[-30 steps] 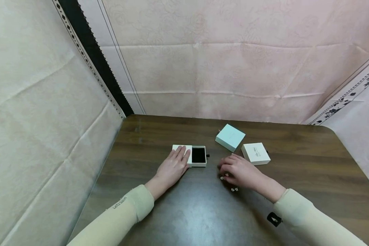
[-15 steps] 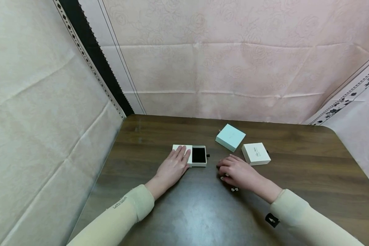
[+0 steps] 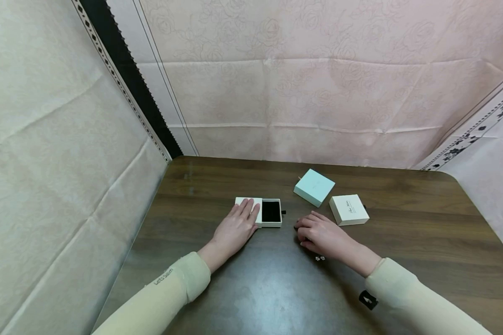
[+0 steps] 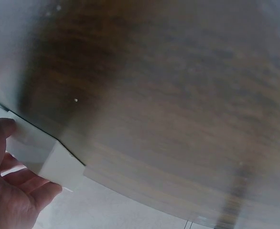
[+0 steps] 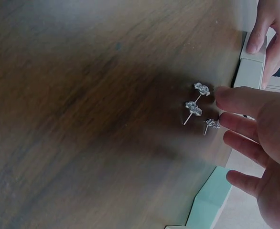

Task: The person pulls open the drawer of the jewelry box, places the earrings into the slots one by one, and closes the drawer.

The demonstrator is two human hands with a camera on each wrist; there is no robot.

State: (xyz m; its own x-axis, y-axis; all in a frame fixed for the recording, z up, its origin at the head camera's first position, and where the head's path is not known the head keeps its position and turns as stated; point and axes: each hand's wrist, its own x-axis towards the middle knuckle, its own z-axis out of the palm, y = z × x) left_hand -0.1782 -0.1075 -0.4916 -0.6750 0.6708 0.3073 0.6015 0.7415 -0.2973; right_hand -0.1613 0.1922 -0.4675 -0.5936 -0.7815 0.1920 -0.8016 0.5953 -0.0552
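Note:
My left hand [image 3: 234, 228] lies over a small white drawer box [image 3: 238, 201] at the table's middle, fingers straight on its sleeve, the thumb at its near side. The box's drawer [image 3: 276, 224] stands slid out to the right, with black lining [image 3: 270, 211]. My right hand [image 3: 322, 234] is low over the table, right of that drawer, fingers bent. In the right wrist view, silver flower stud earrings [image 5: 193, 108] lie close to its thumb tip; another stud [image 5: 211, 123] is right at the index fingertip. I cannot tell whether the fingers pinch that stud.
A pale turquoise box [image 3: 314, 187] sits behind the right hand. To its right is a second white box [image 3: 349, 210] with small print on the lid. The brown wooden table [image 3: 234, 298] meets cloth-covered walls [image 3: 318, 93] at its back and left.
The right hand has shifted slightly left, its thumb moving over where two studs were visible; they are now hidden in the head view. The left hand and box have kept still.

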